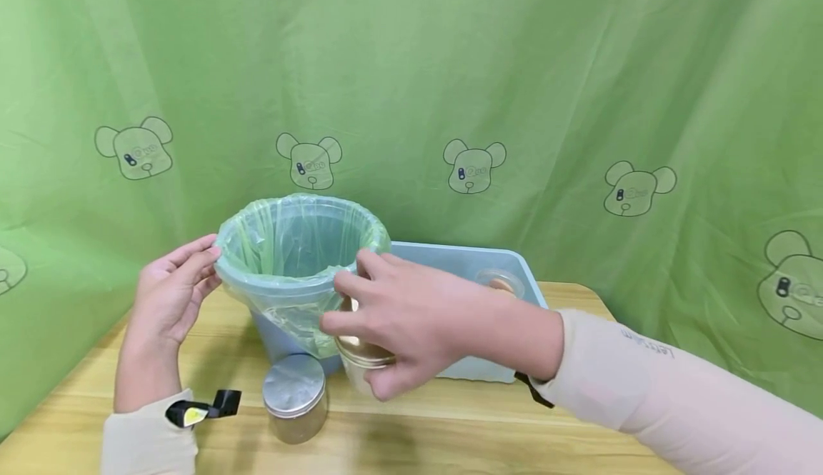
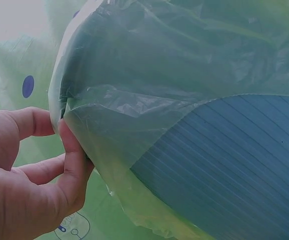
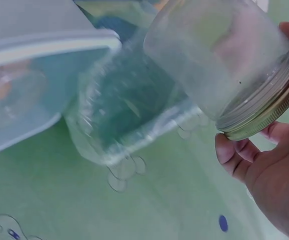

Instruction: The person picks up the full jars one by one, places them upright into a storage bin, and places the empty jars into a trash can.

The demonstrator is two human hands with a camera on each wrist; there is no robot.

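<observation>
A blue bin point(image 2: 234, 145) stands on the table, lined with a thin green plastic bag point(image 1: 292, 321) folded over its rim. At the bin's left side my left hand point(image 1: 166, 300) pinches the bag-covered rim between thumb and fingers. My right hand point(image 1: 421, 311) grips a clear jar point(image 3: 209, 55) by its gold screw lid point(image 3: 264, 107). This jar hangs above the table at the bin's front right, overlapping the bin in the head view. Another clear jar point(image 1: 298, 428) with a silver lid point(image 1: 293, 383) stands upright in front of the bin.
A light blue tray point(image 1: 444, 255) lies right of the bin, partly hidden by my right arm. Inside it sits a small clear container point(image 1: 500, 276) with something orange-brown. The wooden table point(image 1: 463, 425) meets a green curtain point(image 1: 398, 89) behind.
</observation>
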